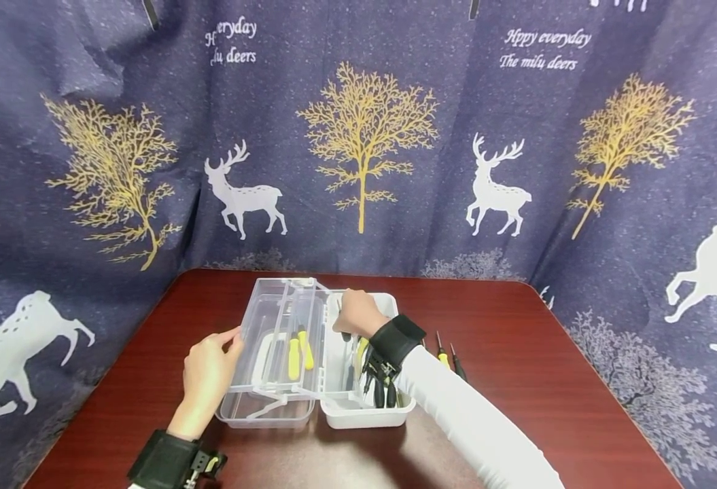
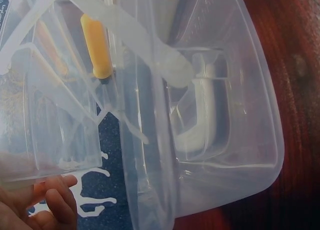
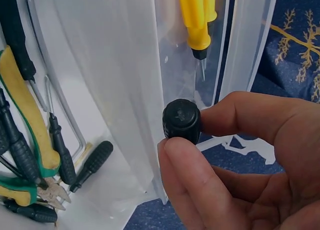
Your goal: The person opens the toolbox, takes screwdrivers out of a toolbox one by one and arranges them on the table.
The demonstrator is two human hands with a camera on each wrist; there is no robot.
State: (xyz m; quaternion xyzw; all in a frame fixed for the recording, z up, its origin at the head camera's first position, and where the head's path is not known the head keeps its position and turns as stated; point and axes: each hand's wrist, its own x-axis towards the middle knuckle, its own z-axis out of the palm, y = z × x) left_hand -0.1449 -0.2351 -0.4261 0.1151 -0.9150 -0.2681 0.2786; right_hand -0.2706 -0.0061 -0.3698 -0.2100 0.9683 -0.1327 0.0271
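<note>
My left hand (image 1: 208, 363) holds the outer edge of a clear fold-out tray (image 1: 245, 367) of an opened toolbox. Part of that grip is hidden behind the plastic in the left wrist view. Two yellow-handled screwdrivers (image 1: 294, 360) lie in the tray's inner compartment. Over the toolbox's white base (image 1: 367, 420), my right hand (image 1: 358, 312) pinches a black screwdriver (image 3: 181, 121) between thumb and fingers. Only the handle's end faces the right wrist camera; its shaft is hidden there. Pliers with yellow-green grips (image 3: 30, 109) and several black-handled screwdrivers (image 3: 92, 165) lie in the base.
A yellow screwdriver (image 1: 442, 356) and a black one (image 1: 458, 363) lie on the red-brown table (image 1: 517, 407), right of the box. The clear lid (image 1: 266, 421) spreads open beneath the tray. A dark patterned curtain (image 1: 395, 258) hangs behind the table.
</note>
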